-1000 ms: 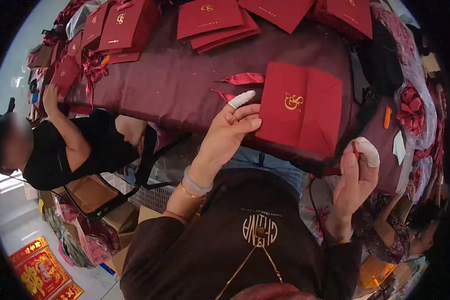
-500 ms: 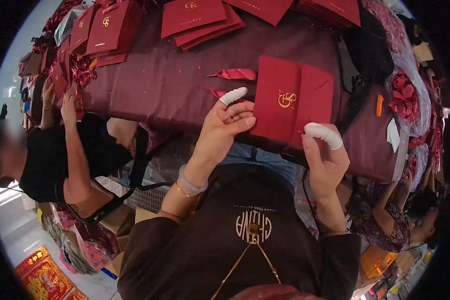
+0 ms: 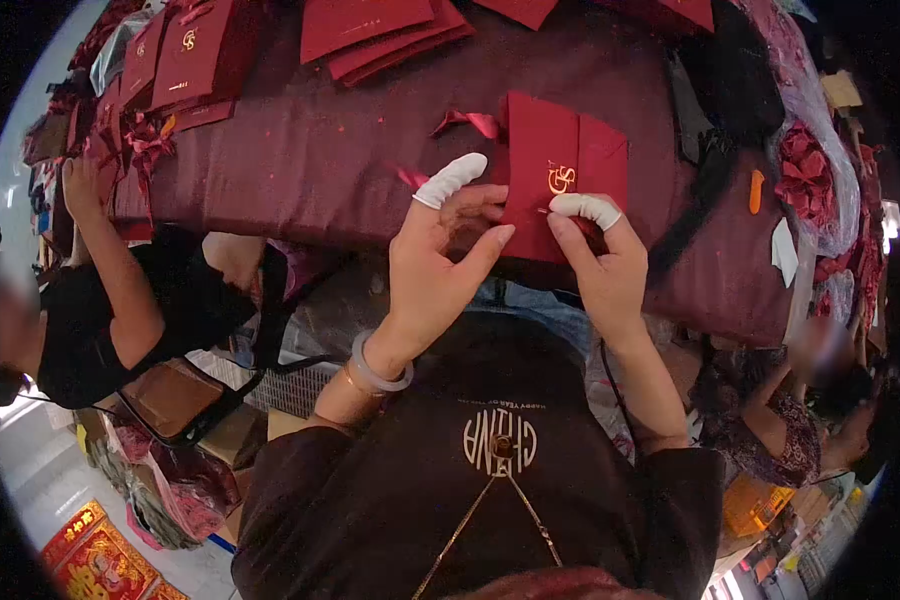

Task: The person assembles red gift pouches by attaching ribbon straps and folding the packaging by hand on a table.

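Observation:
A folded red paper gift bag with a gold monogram lies before me on the table, a flap line running down its right part. My left hand has its thumb on the bag's left edge and fingertips tucked behind it; the index finger wears a white finger cot. In front of the bag, my right hand pinches a small reddish piece too small to name, its cot-covered index finger under the monogram. A red satin ribbon sticks out at the bag's left side.
Stacked red bags lie along the far side of the dark red tablecloth. An orange cutter and a white slip rest at the right. A co-worker's arm reaches over the left end; another person sits at right.
The bag and my right hand have shifted left, the right fingers now lower across its front. My left thumb has moved to the bag's edge. The left co-worker's hand has moved left.

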### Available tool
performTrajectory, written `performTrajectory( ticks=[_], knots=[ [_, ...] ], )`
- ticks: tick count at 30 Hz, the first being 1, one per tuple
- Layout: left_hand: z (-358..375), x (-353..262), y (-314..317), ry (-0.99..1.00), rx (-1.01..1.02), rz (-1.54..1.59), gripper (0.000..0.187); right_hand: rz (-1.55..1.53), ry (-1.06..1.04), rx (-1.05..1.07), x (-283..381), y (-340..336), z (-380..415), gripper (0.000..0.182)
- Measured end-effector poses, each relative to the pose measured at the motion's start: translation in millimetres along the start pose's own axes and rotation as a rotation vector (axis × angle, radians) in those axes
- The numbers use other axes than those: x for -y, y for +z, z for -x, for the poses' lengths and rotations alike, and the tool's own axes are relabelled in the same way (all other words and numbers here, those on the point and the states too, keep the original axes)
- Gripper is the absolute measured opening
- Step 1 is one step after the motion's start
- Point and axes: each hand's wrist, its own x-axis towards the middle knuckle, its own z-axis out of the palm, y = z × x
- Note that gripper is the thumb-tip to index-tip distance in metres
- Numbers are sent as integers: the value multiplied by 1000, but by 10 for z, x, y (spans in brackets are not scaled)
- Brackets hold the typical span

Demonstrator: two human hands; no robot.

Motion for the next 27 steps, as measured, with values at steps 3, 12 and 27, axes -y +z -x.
performTrajectory(
  ticks=[3, 12, 27],
  knots=[
    [28, -51, -14, 72, 81, -71, 55, -132, 78, -47, -31, 38, 13, 12],
    [140, -315, 489, 157, 402, 55, 38, -537, 92, -417, -94, -35, 174, 19],
    [125, -336, 842, 1040, 235, -622, 48, -522, 76, -472, -150, -109, 167, 16]
  ],
)
